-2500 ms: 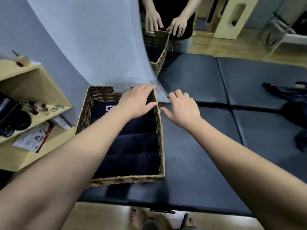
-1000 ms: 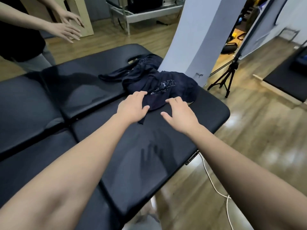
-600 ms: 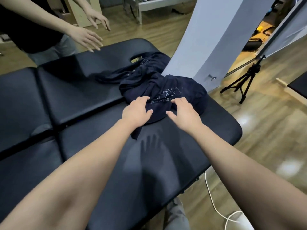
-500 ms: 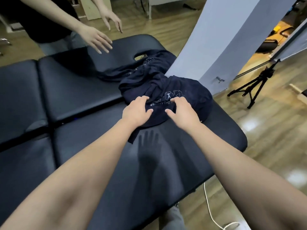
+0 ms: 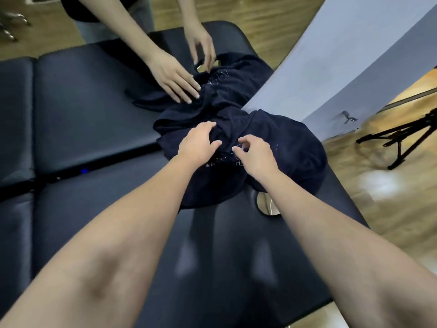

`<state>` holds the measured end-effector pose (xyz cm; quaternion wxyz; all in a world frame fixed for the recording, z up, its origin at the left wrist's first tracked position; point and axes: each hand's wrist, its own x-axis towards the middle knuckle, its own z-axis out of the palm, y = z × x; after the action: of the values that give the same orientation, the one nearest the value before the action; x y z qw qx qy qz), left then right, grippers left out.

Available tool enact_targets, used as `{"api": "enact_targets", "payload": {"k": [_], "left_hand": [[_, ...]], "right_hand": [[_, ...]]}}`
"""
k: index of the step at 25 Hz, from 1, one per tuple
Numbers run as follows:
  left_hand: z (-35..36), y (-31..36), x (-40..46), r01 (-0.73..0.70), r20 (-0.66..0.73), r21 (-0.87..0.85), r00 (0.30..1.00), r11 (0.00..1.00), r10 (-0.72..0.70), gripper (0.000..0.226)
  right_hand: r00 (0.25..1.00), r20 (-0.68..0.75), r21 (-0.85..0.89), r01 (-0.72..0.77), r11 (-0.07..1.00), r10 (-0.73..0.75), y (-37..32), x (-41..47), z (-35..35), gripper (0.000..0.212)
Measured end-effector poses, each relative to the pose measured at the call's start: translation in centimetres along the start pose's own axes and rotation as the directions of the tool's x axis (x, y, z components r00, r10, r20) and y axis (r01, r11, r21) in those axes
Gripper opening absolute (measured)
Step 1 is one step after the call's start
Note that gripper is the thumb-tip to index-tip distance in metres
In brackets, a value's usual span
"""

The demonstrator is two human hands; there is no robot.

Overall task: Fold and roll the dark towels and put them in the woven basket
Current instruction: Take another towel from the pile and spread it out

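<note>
Padded black vinyl sections make up the table (image 5: 94,110), which stands on a wooden plank floor (image 5: 383,209); a rounded oval hole (image 5: 266,205) is cut through the padding close to the near right edge. A pale grey-blue backdrop sheet (image 5: 343,55) curves down on the far right and meets the table beside the cloth, and a black tripod (image 5: 399,138) stands on the floor beyond it.

A crumpled heap of dark navy towels (image 5: 283,143) lies on the right part of the table, stretching from the oval hole back toward the far edge. Pale lettering shows on the nearest fold, partly hidden under the wrists and too broken to read.

The left hand (image 5: 197,144) rests on top of the heap with its fingers curled into the fabric, gripping a bunched fold. The right hand (image 5: 256,153) sits just beside it on the same fold, thumb and bent fingers pinching the cloth. Both forearms reach forward from the bottom of the view.

Across the table a second person (image 5: 113,10) in a dark top leans in. One of that person's hands (image 5: 172,78) lies flat with fingers spread on the far end of the heap, and the other hand (image 5: 202,47) hovers just behind it, blurred, so its grasp cannot be made out.
</note>
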<state>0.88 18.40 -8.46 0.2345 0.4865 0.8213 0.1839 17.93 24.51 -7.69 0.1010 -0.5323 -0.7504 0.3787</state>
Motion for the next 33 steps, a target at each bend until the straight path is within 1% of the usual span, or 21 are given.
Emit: {"api": "enact_targets", "payload": {"k": [2, 3, 5, 6, 7, 9, 12, 14, 15, 17, 19, 20, 21, 22, 23, 26, 28, 31, 33], "left_hand": [[1.1, -0.2, 1.6, 0.015, 0.011, -0.024, 1.000, 1.000, -0.015, 0.066], [1.5, -0.3, 2.2, 0.042, 0.009, -0.034, 0.999, 0.999, -0.042, 0.069], [2.1, -0.7, 3.1, 0.106, 0.017, -0.034, 0.994, 0.994, -0.106, 0.076], [2.4, -0.9, 3.5, 0.129, 0.028, -0.031, 0.991, 0.991, -0.128, 0.078], [2.6, -1.2, 3.7, 0.138, 0.039, -0.031, 0.990, 0.990, -0.137, 0.078], [3.0, -1.5, 4.2, 0.137, 0.044, -0.041, 0.990, 0.990, -0.136, 0.070], [3.0, -1.9, 4.4, 0.122, 0.007, -0.095, 0.992, 0.988, -0.122, 0.042], [2.7, -2.4, 4.0, 0.100, -0.014, -0.197, 0.994, 0.975, -0.105, 0.022], [2.4, -2.7, 3.8, 0.084, -0.031, -0.273, 0.995, 0.958, -0.096, 0.017], [1.6, -3.1, 3.0, 0.064, -0.080, -0.378, 0.992, 0.923, -0.101, 0.022], [0.3, -3.0, 1.9, 0.073, -0.123, -0.481, 0.981, 0.874, -0.150, 0.031], [-0.3, -2.8, 1.5, 0.081, -0.120, -0.576, 0.976, 0.813, -0.182, 0.032], [-0.9, -2.5, 1.1, 0.091, -0.098, -0.676, 0.972, 0.731, -0.212, 0.032], [-1.6, -2.2, 0.6, 0.098, -0.074, -0.748, 0.970, 0.656, -0.230, 0.031], [-2.3, -1.9, 0.3, 0.088, -0.071, -0.788, 0.970, 0.609, -0.233, 0.030], [-4.4, -1.4, -0.6, 0.037, -0.116, -0.832, 0.964, 0.553, -0.240, 0.024], [-5.7, -1.4, -1.2, 0.028, -0.126, -0.858, 0.957, 0.512, -0.262, 0.022], [-7.7, -1.8, -2.4, 0.023, -0.119, -0.892, 0.952, 0.452, -0.283, 0.017], [-9.2, -2.1, -3.2, 0.005, -0.128, -0.903, 0.951, 0.430, -0.281, 0.022]], "right_hand": [[0.996, -0.008, 0.142, -0.086, 0.986, 0.088, 0.2, 2.0, 0.9, 0.044], [0.985, 0.003, 0.256, -0.169, 0.952, 0.174, 0.1, 2.7, 1.4, 0.050], [0.933, 0.104, 0.487, -0.349, 0.801, 0.344, 0.1, 3.8, 2.4, 0.060], [0.908, 0.162, 0.558, -0.407, 0.723, 0.386, 0.1, 4.2, 2.7, 0.061], [0.894, 0.200, 0.596, -0.437, 0.674, 0.402, 0.2, 4.6, 3.0, 0.060], [0.885, 0.220, 0.613, -0.452, 0.648, 0.410, 0.3, 5.2, 3.4, 0.052], [0.904, 0.196, 0.605, -0.416, 0.679, 0.380, -0.1, 5.6, 4.0, 0.040], [0.913, 0.179, 0.653, -0.389, 0.650, 0.366, -0.8, 5.6, 4.3, 0.025], [0.916, 0.163, 0.670, -0.375, 0.640, 0.366, -0.9, 5.5, 4.4, 0.017], [0.923, 0.144, 0.662, -0.358, 0.659, 0.357, -1.1, 5.0, 4.3, 0.014], [0.931, 0.152, 0.648, -0.347, 0.678, 0.331, -1.5, 4.5, 4.2, 0.015], [0.936, 0.155, 0.650, -0.337, 0.681, 0.315, -1.8, 4.2, 4.2, 0.015], [0.942, 0.155, 0.655, -0.323, 0.683, 0.297, -2.4, 3.7, 4.3, 0.015], [0.949, 0.156, 0.661, -0.307, 0.685, 0.274, -3.0, 3.3, 4.5, 0.016], [0.956, 0.162, 0.662, -0.288, 0.692, 0.244, -3.8, 2.7, 4.7, 0.018], [0.973, 0.197, 0.654, -0.222, 0.724, 0.120, -5.8, 1.0, 5.5, 0.023], [0.976, 0.213, 0.659, -0.180, 0.730, 0.048, -6.9, -0.3, 5.9, 0.024], [0.980, 0.194, 0.680, -0.100, 0.727, -0.047, -8.3, -1.6, 6.6, 0.018], [0.979, 0.167, 0.660, -0.024, 0.751, -0.116, -9.5, -2.3, 6.9, 0.031]]}}
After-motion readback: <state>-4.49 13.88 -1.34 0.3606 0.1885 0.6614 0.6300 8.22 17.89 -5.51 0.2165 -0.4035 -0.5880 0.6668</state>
